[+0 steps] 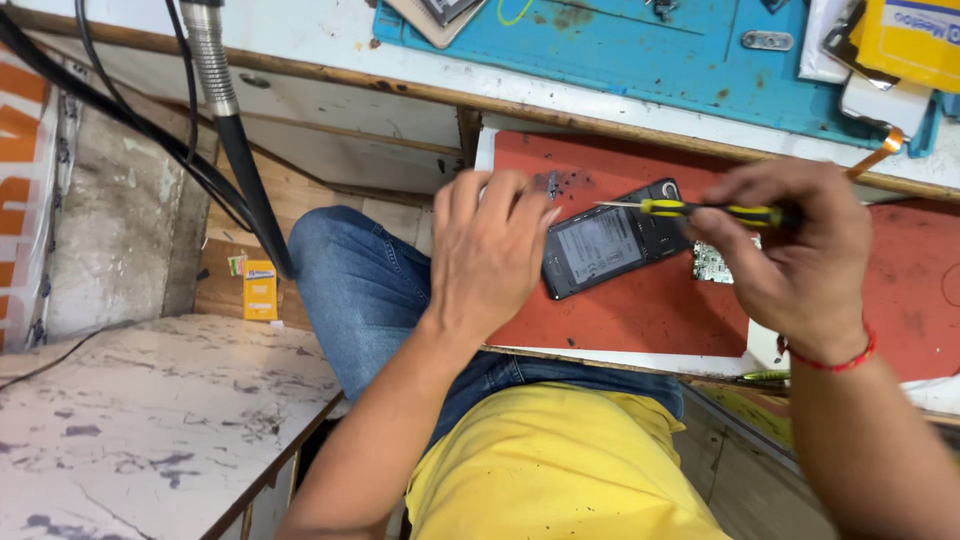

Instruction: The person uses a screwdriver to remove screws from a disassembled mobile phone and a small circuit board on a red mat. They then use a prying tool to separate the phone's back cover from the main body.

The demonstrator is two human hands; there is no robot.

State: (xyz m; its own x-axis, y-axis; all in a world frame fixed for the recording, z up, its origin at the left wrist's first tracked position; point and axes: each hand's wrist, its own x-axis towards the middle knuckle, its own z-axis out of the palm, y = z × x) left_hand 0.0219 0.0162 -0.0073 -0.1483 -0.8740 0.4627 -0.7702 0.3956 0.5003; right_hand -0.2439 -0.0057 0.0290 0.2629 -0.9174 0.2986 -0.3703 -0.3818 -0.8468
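A black phone (612, 250) with its back cover off lies tilted on a red mat (640, 310). My left hand (487, 252) rests at the phone's left end, fingers curled and touching its edge. My right hand (795, 255) holds a small screwdriver (700, 210) with a yellow and black handle, its thin tip pointing left above the phone's top. A small green circuit board (712, 263) lies on the mat just below my right hand's fingers, partly hidden by them.
A blue work mat (640, 50) with small parts and a yellow package (915, 35) lies on the bench behind. Black cables and a flexible metal hose (210, 70) hang at left. A worn white table (150, 410) stands at lower left. A yellow small box (260, 288) lies on the floor.
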